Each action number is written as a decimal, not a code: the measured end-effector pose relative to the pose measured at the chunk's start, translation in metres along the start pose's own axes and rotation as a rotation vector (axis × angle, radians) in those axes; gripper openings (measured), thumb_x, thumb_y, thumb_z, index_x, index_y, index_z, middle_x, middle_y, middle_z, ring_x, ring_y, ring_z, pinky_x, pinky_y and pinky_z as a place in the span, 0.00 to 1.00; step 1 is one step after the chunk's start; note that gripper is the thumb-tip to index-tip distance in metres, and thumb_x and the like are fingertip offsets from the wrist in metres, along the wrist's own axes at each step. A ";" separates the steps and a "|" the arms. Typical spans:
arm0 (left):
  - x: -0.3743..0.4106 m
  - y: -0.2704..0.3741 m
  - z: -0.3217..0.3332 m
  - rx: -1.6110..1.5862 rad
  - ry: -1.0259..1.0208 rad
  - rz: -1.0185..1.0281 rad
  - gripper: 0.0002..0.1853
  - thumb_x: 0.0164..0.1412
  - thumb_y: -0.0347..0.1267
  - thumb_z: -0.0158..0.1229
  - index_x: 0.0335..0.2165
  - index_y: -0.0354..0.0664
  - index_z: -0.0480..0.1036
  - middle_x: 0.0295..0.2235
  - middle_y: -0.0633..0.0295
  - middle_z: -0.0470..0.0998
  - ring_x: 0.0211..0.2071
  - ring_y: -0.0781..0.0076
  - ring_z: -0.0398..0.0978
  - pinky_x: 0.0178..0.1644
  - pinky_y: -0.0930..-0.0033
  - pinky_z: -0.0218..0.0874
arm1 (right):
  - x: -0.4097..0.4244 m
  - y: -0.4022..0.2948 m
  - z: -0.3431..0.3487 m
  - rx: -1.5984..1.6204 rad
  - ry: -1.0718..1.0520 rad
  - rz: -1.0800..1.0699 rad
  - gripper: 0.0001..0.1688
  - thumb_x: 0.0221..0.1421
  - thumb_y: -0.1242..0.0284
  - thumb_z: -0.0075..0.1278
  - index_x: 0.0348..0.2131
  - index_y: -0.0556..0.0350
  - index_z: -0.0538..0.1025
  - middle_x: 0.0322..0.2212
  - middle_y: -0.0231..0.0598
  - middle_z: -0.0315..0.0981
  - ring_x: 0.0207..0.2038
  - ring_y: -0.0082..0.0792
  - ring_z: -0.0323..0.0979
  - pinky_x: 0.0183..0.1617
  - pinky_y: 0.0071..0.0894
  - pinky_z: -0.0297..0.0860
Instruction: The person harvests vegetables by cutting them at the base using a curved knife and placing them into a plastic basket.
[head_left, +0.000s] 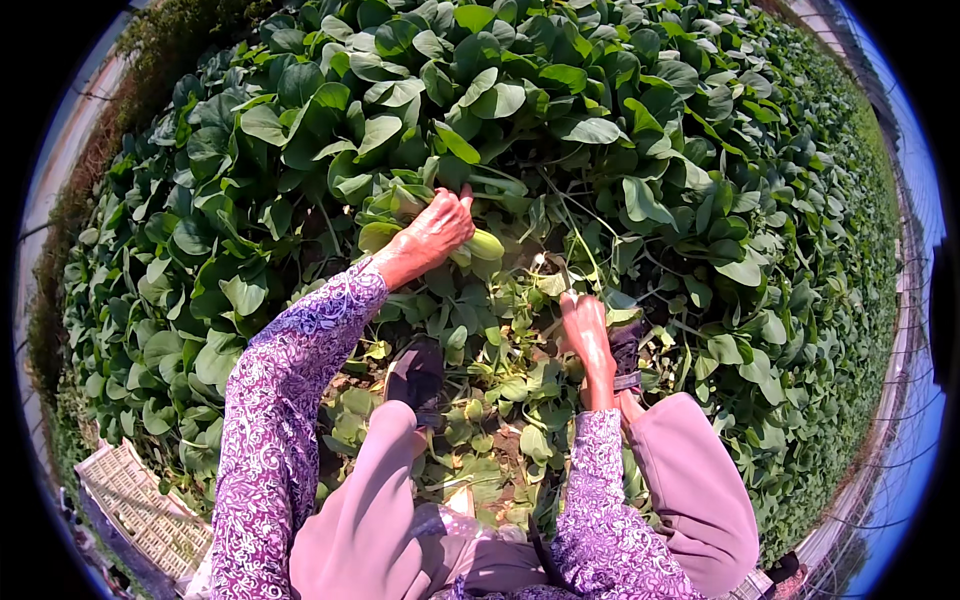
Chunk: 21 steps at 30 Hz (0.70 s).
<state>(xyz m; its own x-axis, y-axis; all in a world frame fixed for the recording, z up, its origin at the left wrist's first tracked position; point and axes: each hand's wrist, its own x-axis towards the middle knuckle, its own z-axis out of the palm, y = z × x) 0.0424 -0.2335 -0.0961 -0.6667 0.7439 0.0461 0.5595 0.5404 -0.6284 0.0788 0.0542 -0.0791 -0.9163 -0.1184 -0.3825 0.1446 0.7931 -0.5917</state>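
My left hand (442, 227) is closed around a leafy green vegetable plant (486, 246), whose thick pale stem base points to the right and whose leaves spread above and to the left. To the lower right, my right hand (583, 319) grips the handle of a small tool, with a dark blade (559, 266) reaching up among the stems; its full shape is partly hidden by leaves. The tool and the held plant are apart. Loose leaves and stalks (517, 386) cover the soil between my feet.
Dense leafy greens (420, 67) grow ahead and on both sides. My dark shoes (416, 379) rest among the leaves. A pale plastic crate (142, 502) stands at the lower left. Netting on a curved frame (911, 315) runs along the right edge.
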 end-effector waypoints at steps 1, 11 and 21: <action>-0.004 -0.001 -0.003 0.021 -0.033 0.012 0.19 0.50 0.35 0.41 0.41 0.37 0.63 0.45 0.47 0.64 0.45 0.56 0.61 0.51 0.55 0.49 | -0.019 -0.024 0.003 0.320 -0.079 0.304 0.27 0.55 0.58 0.39 0.13 0.60 0.63 0.08 0.37 0.58 0.11 0.28 0.66 0.12 0.27 0.59; -0.004 -0.004 -0.005 0.036 -0.053 0.036 0.18 0.51 0.36 0.41 0.40 0.39 0.65 0.51 0.44 0.60 0.40 0.60 0.64 0.49 0.60 0.50 | 0.015 -0.064 0.032 0.378 0.244 -0.102 0.14 0.57 0.69 0.40 0.24 0.63 0.65 0.13 0.49 0.64 0.17 0.49 0.66 0.21 0.40 0.62; 0.016 -0.028 -0.063 -0.271 -0.228 0.169 0.30 0.45 0.26 0.50 0.50 0.33 0.57 0.56 0.47 0.52 0.21 0.72 0.65 0.26 0.71 0.59 | 0.088 -0.026 0.065 0.094 0.188 -0.190 0.18 0.56 0.62 0.41 0.25 0.61 0.66 0.23 0.54 0.70 0.28 0.55 0.69 0.31 0.47 0.65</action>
<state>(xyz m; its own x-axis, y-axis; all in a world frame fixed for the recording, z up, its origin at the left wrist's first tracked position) 0.0468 -0.2122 -0.0290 -0.6290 0.7416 -0.2334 0.7605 0.5245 -0.3827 0.0191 -0.0160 -0.1431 -0.9823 -0.1392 -0.1254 -0.0099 0.7071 -0.7070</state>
